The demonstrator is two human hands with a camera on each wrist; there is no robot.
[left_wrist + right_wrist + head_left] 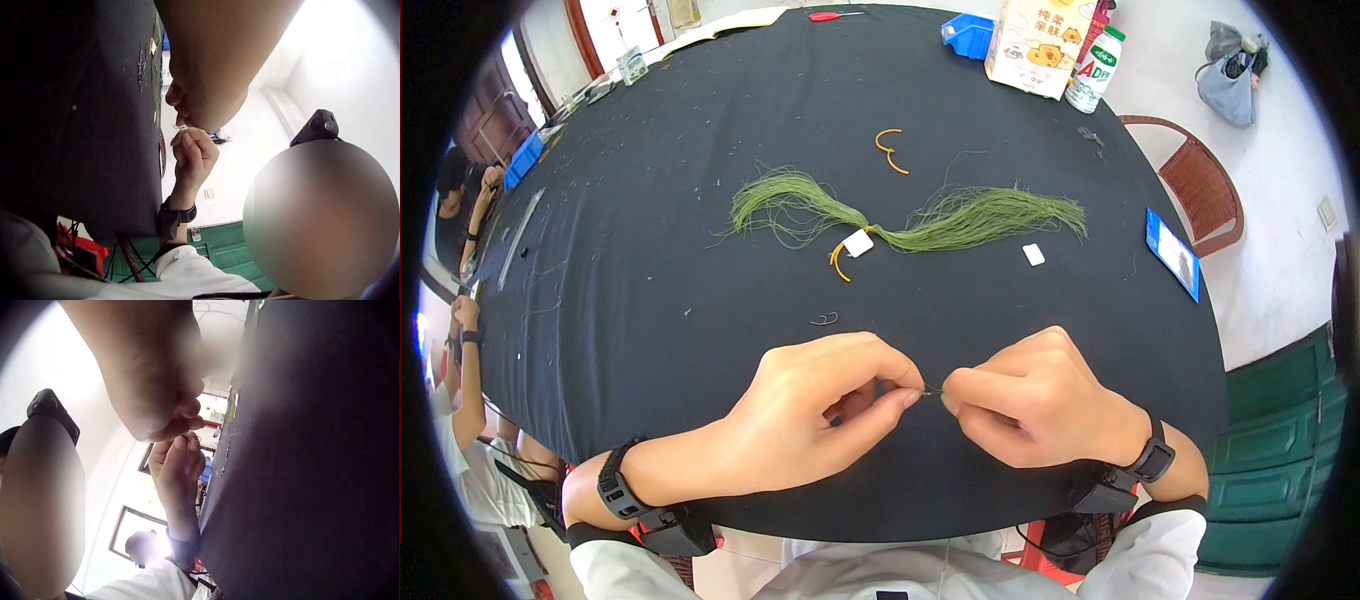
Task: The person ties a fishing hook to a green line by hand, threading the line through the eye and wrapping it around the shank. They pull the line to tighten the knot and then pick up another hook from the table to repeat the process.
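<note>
Over the near part of the black table, the left hand [830,405] and right hand [1040,400] meet almost fingertip to fingertip. Both pinch a small thin dark piece [933,391], with a bit of it showing between them; in the left wrist view a small wire-like loop [180,127] shows at the fingertips. Beyond the hands lies a bundle of green strands [980,220], gathered at its middle by a yellow tie, with a white tag [858,243] beside it. Small metal hooks [824,320] lie on the cloth above the left hand.
Yellow curved pieces [891,152] and another white tag [1034,255] lie farther in. At the back stand a blue bin [969,36], a carton [1038,45] and a white bottle [1095,70]; a red screwdriver [836,16] lies there. A blue packet [1173,255] sits at the right edge.
</note>
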